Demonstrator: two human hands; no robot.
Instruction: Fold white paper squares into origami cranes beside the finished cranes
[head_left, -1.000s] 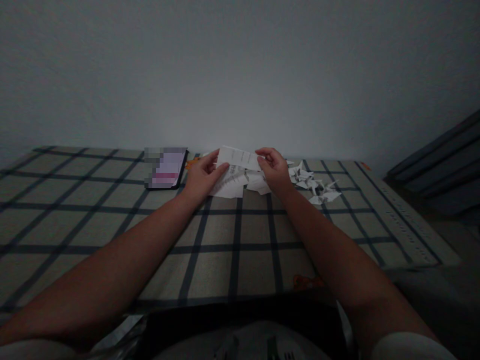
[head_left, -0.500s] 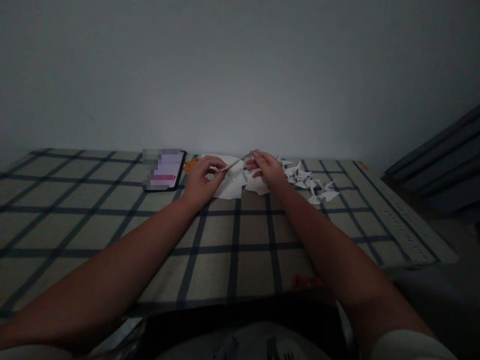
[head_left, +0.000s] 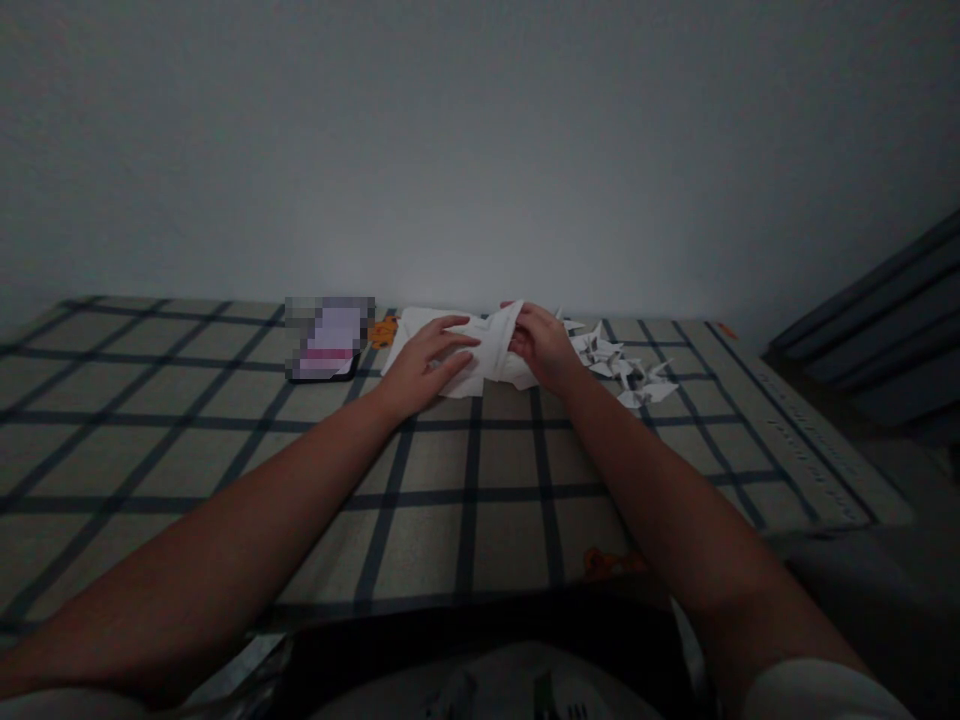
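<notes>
Between my hands a sheet of white paper [head_left: 489, 340] lies over other white paper, its right side lifted and bent up. My right hand [head_left: 544, 345] pinches that raised edge, fingers partly behind it. My left hand [head_left: 424, 368] rests with fingers spread over the paper's left part. Just right of my right hand, several folded white paper cranes [head_left: 619, 368] sit in a loose cluster. Creases in the sheet are too dim to make out fully.
A phone [head_left: 330, 340] with a lit screen, partly blurred out, stands left of the paper. A checked cloth [head_left: 300, 460] with small orange figures covers the table. The wall [head_left: 480, 150] rises behind the far edge; dark grey folded fabric [head_left: 885, 320] is at the right.
The paper, seen nearly edge-on before, has tipped so its white face shows. My left hand has let go of its edge and spread its fingers; my right hand still grips it.
</notes>
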